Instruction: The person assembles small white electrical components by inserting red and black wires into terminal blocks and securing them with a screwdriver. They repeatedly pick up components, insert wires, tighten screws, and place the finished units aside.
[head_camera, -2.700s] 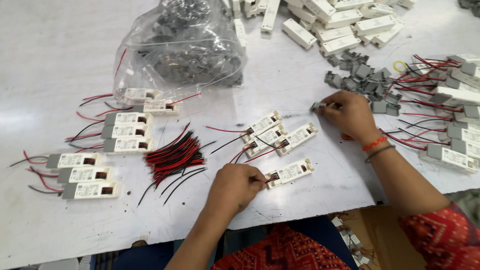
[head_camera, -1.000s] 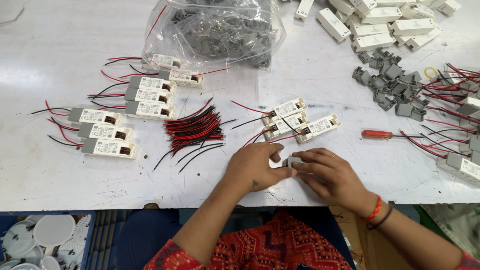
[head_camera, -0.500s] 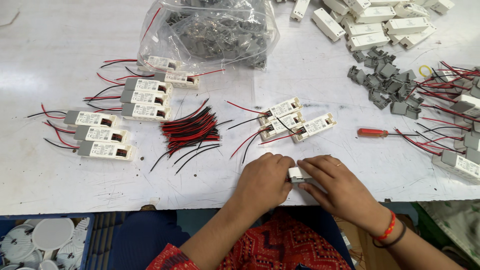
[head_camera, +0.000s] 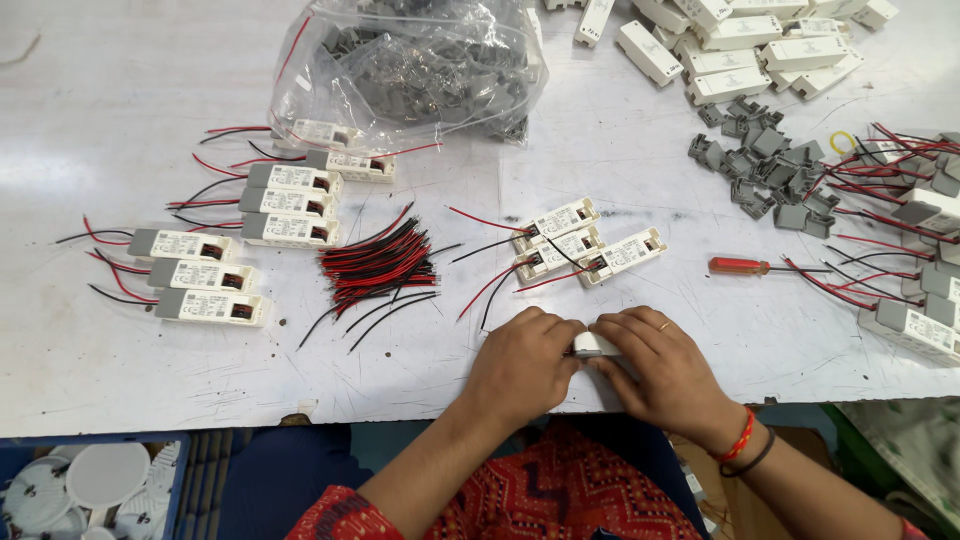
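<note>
From the head view, I am seeing both hands meeting at the near edge of the white table (head_camera: 120, 370); the left hand (head_camera: 520, 365) is curling its fingers tight around one end of a small white module (head_camera: 594, 345), and the right hand (head_camera: 665, 370) is pinching the other end, fingers narrow; most of the module is lying hidden between them. Just beyond the knuckles, three wired modules (head_camera: 585, 243) are lying side by side; a bundle of red and black wires (head_camera: 380, 268) is resting to their left; a red-handled screwdriver (head_camera: 745, 266) is lying to the right, apart from the hands.
</note>
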